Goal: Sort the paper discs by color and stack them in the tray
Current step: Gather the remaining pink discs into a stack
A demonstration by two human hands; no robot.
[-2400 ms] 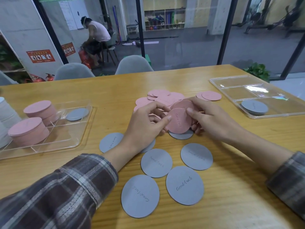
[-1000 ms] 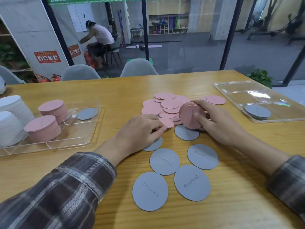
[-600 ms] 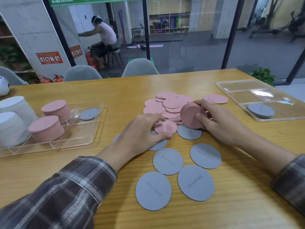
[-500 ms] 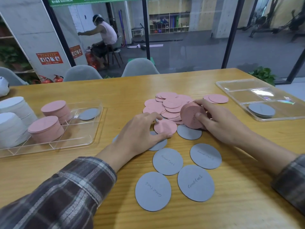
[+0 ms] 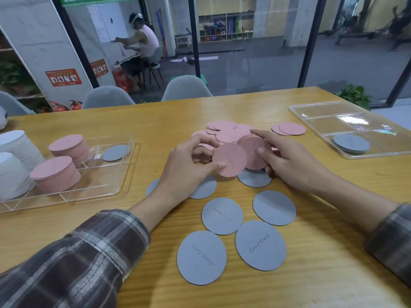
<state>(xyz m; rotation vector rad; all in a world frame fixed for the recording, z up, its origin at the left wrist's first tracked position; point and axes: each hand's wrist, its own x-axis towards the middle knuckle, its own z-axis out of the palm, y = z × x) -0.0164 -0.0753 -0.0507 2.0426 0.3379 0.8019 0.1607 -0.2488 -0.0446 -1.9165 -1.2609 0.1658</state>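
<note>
The left hand [image 5: 189,161] pinches one pink round paper disc [image 5: 230,160] between thumb and fingertips, lifted and tilted off the yellow wooden surface [image 5: 333,263]. Its edge sits just in front of a thin stack of pink discs [image 5: 253,152], which the right hand [image 5: 289,161] grips on edge, thumb across the face and fingers curled over the top. Behind both hands lies a loose pile of pink discs [image 5: 224,130], overlapped too much for me to count, and two more pink discs [image 5: 291,128] lie together a little to its right. Nearer me I count seven grey paper discs [image 5: 260,245] flat on the surface, four in full view and three partly hidden under the hands. To the left stands a clear divided plastic tray [image 5: 106,192] holding two tall pink stacks [image 5: 55,174] and one single grey disc [image 5: 115,152]. Two white stacks [image 5: 13,141] show at the left edge. On the right, a second clear tray [image 5: 311,116] carries one low grey stack [image 5: 351,143] in its near compartment.
</note>
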